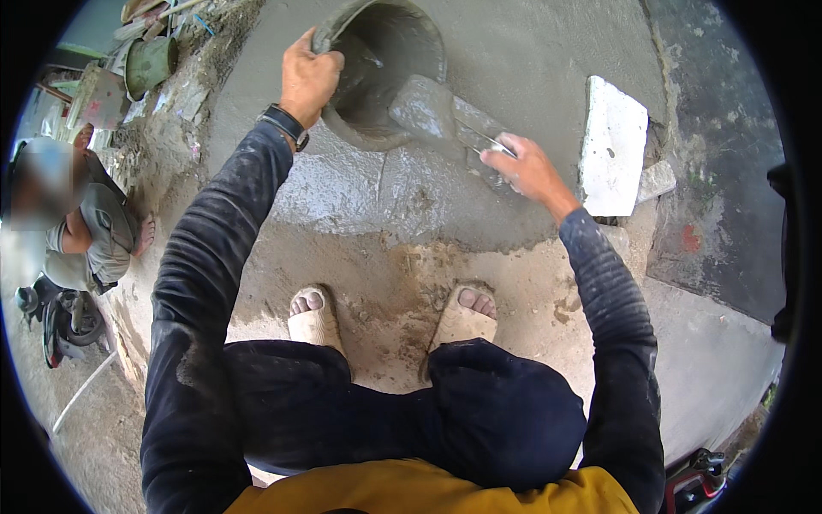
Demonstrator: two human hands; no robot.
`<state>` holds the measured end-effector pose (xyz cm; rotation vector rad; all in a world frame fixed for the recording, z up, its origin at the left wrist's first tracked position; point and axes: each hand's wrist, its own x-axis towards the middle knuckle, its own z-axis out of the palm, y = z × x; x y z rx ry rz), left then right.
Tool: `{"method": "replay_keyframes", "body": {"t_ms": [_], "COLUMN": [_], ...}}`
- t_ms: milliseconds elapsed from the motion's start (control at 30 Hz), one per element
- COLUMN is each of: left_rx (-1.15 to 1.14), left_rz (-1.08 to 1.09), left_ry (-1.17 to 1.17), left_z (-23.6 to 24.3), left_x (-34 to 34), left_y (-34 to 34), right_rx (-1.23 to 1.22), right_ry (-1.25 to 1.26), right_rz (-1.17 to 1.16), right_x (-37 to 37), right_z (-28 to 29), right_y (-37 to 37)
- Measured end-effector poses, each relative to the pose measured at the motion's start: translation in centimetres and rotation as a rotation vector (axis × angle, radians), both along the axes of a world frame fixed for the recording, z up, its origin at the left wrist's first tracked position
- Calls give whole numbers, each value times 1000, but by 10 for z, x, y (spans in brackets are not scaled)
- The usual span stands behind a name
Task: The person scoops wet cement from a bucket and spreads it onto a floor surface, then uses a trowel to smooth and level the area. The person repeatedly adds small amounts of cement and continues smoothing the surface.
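My left hand [308, 79] is closed on the rim of a grey bucket [366, 139], which lies tipped over with its mouth toward me. Wet grey cement coats the bucket's inside. In my right hand [531, 171] is a trowel [425, 107], held by its handle. The flat blade is smeared with cement and its front end reaches into the bucket's mouth. Beneath both spreads a layer of wet cement [360, 193], smooth and shiny on the near side.
A white slab [614, 150] lies right of the wet cement, beside a small block [656, 182]. Another person [98, 227] squats at the left. Rubble and a second bucket [150, 67] are at the upper left. My sandalled feet [312, 321] stand on rough ground before the cement.
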<state>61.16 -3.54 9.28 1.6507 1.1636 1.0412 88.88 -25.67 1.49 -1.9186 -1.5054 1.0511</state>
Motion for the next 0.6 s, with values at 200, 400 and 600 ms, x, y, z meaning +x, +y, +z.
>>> {"method": "replay_keyframes", "body": {"t_ms": [200, 400, 600], "left_rx": [-4, -4, -165], "left_rz": [102, 180, 279], "left_ry": [43, 58, -36], "left_z": [-9, 14, 43], "left_x": [-42, -110, -186], "left_y": [10, 12, -9], "right_rx": [166, -129, -36], "right_ry": [-774, -493, -595], "right_rz": [168, 82, 337], "right_x": [14, -30, -66], "right_z": [-24, -53, -84], "right_y": [-73, -86, -70]}}
